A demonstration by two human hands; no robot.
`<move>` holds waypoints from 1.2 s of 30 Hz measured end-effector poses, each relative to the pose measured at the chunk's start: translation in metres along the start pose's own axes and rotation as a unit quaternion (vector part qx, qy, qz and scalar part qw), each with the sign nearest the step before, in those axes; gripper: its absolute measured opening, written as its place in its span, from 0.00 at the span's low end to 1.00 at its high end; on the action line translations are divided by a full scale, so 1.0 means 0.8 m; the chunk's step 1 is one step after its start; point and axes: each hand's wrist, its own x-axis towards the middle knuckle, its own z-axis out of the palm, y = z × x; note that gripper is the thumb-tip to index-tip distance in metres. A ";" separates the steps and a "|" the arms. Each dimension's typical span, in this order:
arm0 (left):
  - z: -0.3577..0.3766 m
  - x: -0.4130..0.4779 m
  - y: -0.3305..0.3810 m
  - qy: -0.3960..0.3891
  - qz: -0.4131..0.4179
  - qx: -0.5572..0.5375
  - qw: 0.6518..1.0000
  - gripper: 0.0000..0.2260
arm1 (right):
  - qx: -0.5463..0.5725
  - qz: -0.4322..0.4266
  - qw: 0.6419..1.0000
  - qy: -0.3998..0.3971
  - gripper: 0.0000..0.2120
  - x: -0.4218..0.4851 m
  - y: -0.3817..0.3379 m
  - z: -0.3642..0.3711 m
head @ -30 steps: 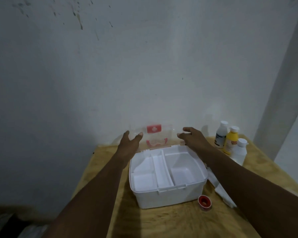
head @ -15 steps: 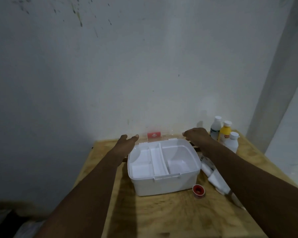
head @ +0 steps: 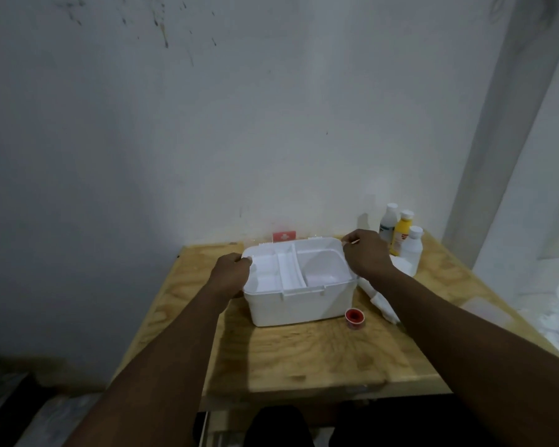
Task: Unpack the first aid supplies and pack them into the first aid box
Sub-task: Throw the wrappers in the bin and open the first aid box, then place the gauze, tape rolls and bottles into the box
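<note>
The first aid box [head: 299, 304] stands open in the middle of the frame, on the wooden worktop [head: 304, 359] that is pushed against the grey wall [head: 207, 124]. It is a white plastic box, and inside it sits a white tray [head: 291, 269] with several compartments — a narrow one in the middle and wider ones at both sides. All compartments that can be seen look bare. Behind the box, against the wall, a small red label with a white cross [head: 284, 236] shows; it seems to belong to the clear lid, but the lid itself is hard to make out.

The left hand [head: 231, 274] is curled closed on the left end of the tray, fingers over its rim. The right hand [head: 365, 258] is curled closed on the right end of the tray, near the far corner. Both forearms reach in from the bottom of the frame.

To the right of the box, in the far right corner of the worktop, three bottles stand close together — a white bottle [head: 388, 222], a yellow bottle [head: 400, 233] and a second white bottle [head: 412, 250] in front of them. Some white packets [head: 381, 301] lie just beside the box at the right, partly hidden by the right forearm. A small red roll [head: 355, 317] lies on the worktop near the front right corner of the box.
</note>
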 end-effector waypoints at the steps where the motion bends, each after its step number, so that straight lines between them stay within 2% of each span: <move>1: 0.001 -0.001 0.000 0.008 0.002 0.003 1.000 0.11 | -0.005 -0.006 1.000 -0.002 0.11 -0.001 0.001 -0.002; 5: 0.003 0.004 0.001 0.027 0.009 0.024 0.999 0.11 | -0.037 -0.015 0.999 0.002 0.10 -0.002 0.009 -0.036; 11: 0.017 0.015 0.006 0.031 0.020 0.028 0.999 0.08 | -0.147 0.056 0.987 0.005 0.08 -0.010 0.063 -0.113; 14: 0.023 0.014 0.008 0.025 0.017 0.026 0.999 0.08 | -0.220 0.137 0.966 -0.013 0.11 -0.026 0.089 -0.143; 18: 0.032 0.011 0.010 0.012 0.019 0.022 1.000 0.08 | -0.317 0.224 0.919 -0.068 0.18 -0.041 0.126 -0.163; 20: 0.036 0.010 0.011 0.009 0.019 0.021 1.000 0.07 | -0.324 0.240 0.911 -0.090 0.17 -0.042 0.143 -0.163; 23: 0.038 0.006 0.013 0.009 0.014 0.025 1.000 0.09 | -0.309 0.242 0.916 -0.081 0.12 -0.042 0.147 -0.154; 25: 0.037 0.005 0.013 0.009 0.013 0.029 0.999 0.09 | -0.293 0.249 0.920 -0.073 0.11 -0.041 0.142 -0.150; 29: 0.036 0.005 0.013 0.011 0.017 0.034 0.999 0.08 | -0.252 0.266 0.927 -0.081 0.17 -0.035 0.138 -0.154; 33: 0.038 0.005 0.015 0.008 0.015 0.031 0.999 0.08 | -0.232 0.235 0.943 -0.053 0.33 -0.030 0.147 -0.149; 36: 0.038 0.005 0.016 0.011 0.013 0.034 0.999 0.06 | -0.216 0.219 0.950 -0.056 0.33 -0.027 0.145 -0.147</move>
